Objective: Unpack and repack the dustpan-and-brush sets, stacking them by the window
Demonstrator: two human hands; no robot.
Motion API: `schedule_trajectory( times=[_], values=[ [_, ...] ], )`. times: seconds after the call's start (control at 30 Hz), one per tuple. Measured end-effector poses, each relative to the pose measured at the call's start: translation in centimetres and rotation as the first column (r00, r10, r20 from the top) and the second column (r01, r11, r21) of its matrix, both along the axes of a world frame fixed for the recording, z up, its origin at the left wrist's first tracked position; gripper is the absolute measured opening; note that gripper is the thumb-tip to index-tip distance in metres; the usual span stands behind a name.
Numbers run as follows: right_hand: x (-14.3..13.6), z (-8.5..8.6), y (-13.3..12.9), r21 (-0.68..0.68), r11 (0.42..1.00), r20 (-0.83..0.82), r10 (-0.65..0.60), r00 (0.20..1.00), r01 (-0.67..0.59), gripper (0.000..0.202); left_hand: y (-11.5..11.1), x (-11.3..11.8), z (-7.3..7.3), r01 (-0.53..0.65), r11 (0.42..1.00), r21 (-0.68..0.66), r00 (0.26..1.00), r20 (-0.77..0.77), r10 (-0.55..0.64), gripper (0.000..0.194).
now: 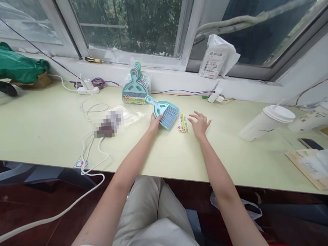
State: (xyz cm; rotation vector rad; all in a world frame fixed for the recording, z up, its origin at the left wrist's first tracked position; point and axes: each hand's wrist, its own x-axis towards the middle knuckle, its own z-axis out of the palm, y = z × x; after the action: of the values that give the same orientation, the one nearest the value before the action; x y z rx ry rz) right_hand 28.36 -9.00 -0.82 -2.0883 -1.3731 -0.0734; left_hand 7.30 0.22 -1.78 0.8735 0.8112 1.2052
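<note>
A person's lap in pale trousers (147, 206) is nearest, under the front edge of a pale yellow desk (54, 123). A white cable (71, 204) hangs over that edge on the left, and a brown paper packet (307, 169) lies at the right end, with a dark phone (310, 144) just beyond it. Both forearms reach over the desk. The left hand (154, 124) grasps the lower left side of a teal dustpan (159, 107), its thumb against the blue-grey brush (169, 117) fitted in the pan; this set is at the middle of the desk, handle pointing away. The right hand (200, 125) is just right of a small printed card (182, 124), its fingers spread and loose, gripping nothing. The card sits between the brush and that hand. Clear plastic (128, 116) lies left of the dustpan, and a white lidded cup (266, 121) stands well to the right. Farther back, a stack of similar dustpan sets (135, 88) leans near the wall, right of a white power strip (88, 91). A yellow-handled screwdriver (93, 60) rests on the sill below the window (134, 20).
</note>
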Motion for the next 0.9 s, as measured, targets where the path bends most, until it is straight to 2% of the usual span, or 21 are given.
schedule_trajectory(
  times=[0.1, 0.17, 0.23, 0.3, 0.4, 0.47, 0.53, 0.57, 0.63, 0.7, 0.8, 0.9],
  values=[
    [0.2, -0.3, 0.0, -0.161, 0.967, 0.029, 0.206, 0.978, -0.199, 0.032, -0.1, 0.4, -0.1, 0.013, 1.000, 0.027, 1.000, -0.004, -0.013, 0.034],
    [0.2, -0.6, 0.0, -0.192, 0.956, 0.040, 0.234, 0.971, -0.222, 0.028, 0.1, 0.2, -0.2, -0.008, 1.000, 0.029, 1.000, -0.012, 0.009, 0.032],
    [0.4, -0.7, -0.2, -0.108, 0.987, 0.048, 0.124, 0.991, -0.118, 0.027, 0.4, -0.1, -0.2, -0.033, 0.999, -0.001, 0.999, -0.008, 0.033, 0.033],
    [0.9, -0.5, -0.3, 0.005, 0.998, -0.021, -0.059, 0.998, 0.059, 0.033, 0.6, -0.5, -0.1, -0.043, 0.998, -0.035, 0.999, 0.000, 0.043, 0.035],
    [1.7, 0.7, -0.5, 0.127, 0.948, -0.228, -0.259, 0.938, 0.293, 0.046, 0.4, -0.5, 0.2, -0.017, 0.995, -0.096, 1.000, 0.013, 0.018, 0.037],
    [1.2, 1.5, -0.6, 0.228, 0.916, -0.266, -0.269, 0.926, 0.331, 0.053, -0.2, -0.1, 0.5, 0.044, 0.991, -0.129, 0.998, 0.052, -0.037, 0.035],
    [-0.7, 2.0, -0.7, 0.293, 0.920, -0.193, -0.210, 0.958, 0.261, 0.055, -1.2, 0.4, 0.8, 0.147, 0.980, -0.133, 0.983, 0.133, -0.129, 0.031],
    [-2.1, 2.0, -0.7, 0.272, 0.942, -0.147, -0.162, 0.976, 0.197, 0.055, -1.7, 0.7, 0.9, 0.200, 0.972, -0.121, 0.968, 0.177, -0.177, 0.030],
    [-5.1, 1.8, -0.8, 0.144, 0.989, -0.058, -0.019, 0.998, 0.027, 0.051, -2.7, 1.2, 1.2, 0.266, 0.960, -0.081, 0.941, 0.236, -0.241, 0.031],
    [-7.8, 1.5, -1.0, 0.026, 0.992, -0.001, 0.123, 0.992, -0.123, 0.050, -3.3, 1.4, 1.3, 0.282, 0.958, -0.047, 0.934, 0.244, -0.263, 0.035],
    [-9.5, 1.4, -1.4, -0.022, 0.984, 0.017, 0.179, 0.984, -0.179, 0.051, -3.4, 1.2, 1.5, 0.275, 0.961, -0.037, 0.940, 0.222, -0.260, 0.037],
    [-9.2, 1.8, -1.7, -0.015, 0.987, -0.029, 0.157, 0.987, -0.158, 0.051, -3.0, 0.9, 1.5, 0.242, 0.969, -0.059, 0.952, 0.208, -0.225, 0.039]
  ],
)
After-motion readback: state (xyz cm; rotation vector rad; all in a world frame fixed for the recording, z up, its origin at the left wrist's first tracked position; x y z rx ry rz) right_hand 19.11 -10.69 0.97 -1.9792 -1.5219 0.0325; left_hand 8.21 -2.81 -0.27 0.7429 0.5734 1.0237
